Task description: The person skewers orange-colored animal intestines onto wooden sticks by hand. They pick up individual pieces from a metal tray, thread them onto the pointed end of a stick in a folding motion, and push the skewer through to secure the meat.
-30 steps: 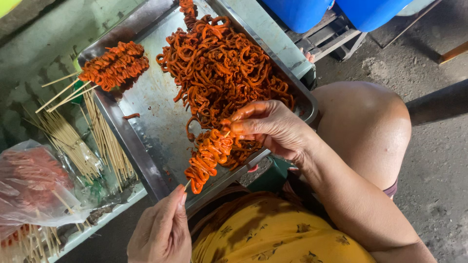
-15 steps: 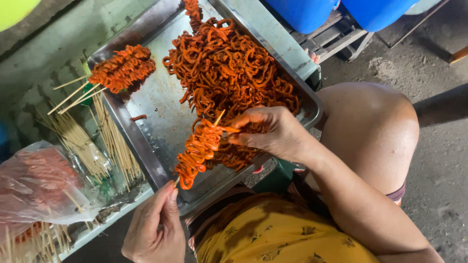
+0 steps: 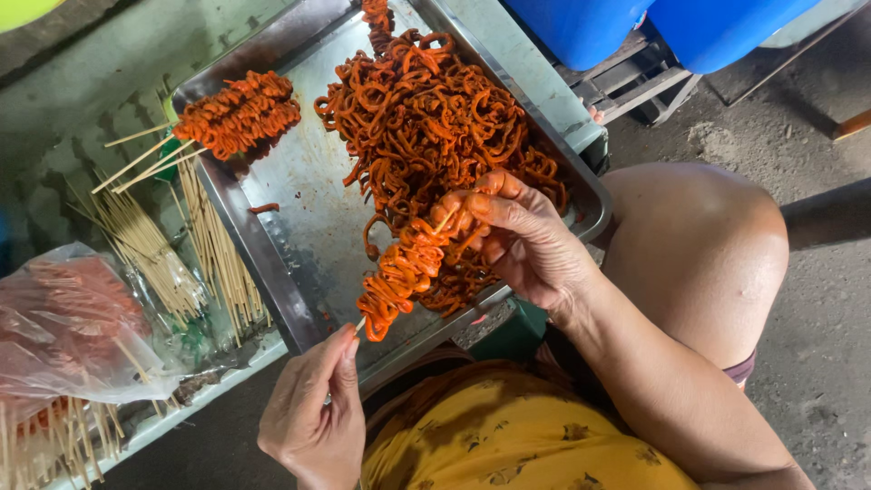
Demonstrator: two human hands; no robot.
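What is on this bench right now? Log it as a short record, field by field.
left hand: pinches the bare lower end of a bamboo skewer
right hand: grip closed on orange-red coiled meat strips at the skewer's upper end
loaded skewer: tilted over the tray's near edge, threaded almost full
steel tray: holds the loose strip heap and finished skewers
loose strip heap: right half of tray
finished skewers: far-left corner, sticks pointing left
empty sticks: piled left of tray
plastic bag: far left
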